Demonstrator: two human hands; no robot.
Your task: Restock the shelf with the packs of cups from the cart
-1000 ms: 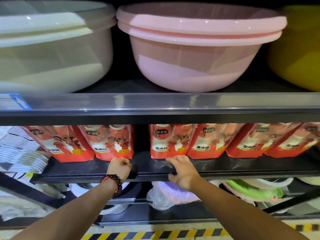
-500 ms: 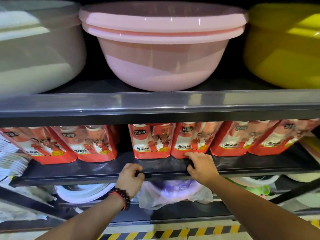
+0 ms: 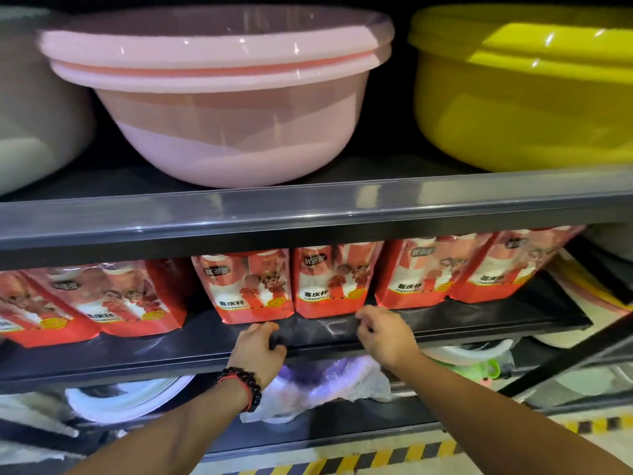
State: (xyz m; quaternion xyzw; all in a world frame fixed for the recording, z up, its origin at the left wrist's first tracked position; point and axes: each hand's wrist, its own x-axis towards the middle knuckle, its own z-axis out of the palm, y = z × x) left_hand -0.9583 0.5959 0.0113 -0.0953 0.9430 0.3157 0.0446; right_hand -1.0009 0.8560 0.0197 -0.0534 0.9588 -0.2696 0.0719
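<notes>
Several red packs of cups stand in a row on the black middle shelf point(image 3: 496, 323). The pack point(image 3: 255, 286) and its neighbour point(image 3: 334, 279) are straight ahead, with others to the right point(image 3: 421, 272) and the left point(image 3: 130, 299). My left hand point(image 3: 260, 347), with a bead bracelet on the wrist, grips the shelf's front edge below the middle pack. My right hand point(image 3: 383, 337) curls its fingers over the same edge, just in front of the neighbouring pack and close to its base. No cart is in view.
The upper shelf point(image 3: 308, 207) carries stacked pink basins point(image 3: 212, 97), a yellow basin point(image 3: 524, 87) and a pale basin point(image 3: 34, 114). Below are white plates point(image 3: 130, 395), a clear plastic bag point(image 3: 329, 382) and a green item point(image 3: 486, 366). Yellow-black tape point(image 3: 376, 457) marks the floor.
Both hands have slid to the right along the shelf's front edge, roughly one pack further along the row. The view has shifted right with them.
</notes>
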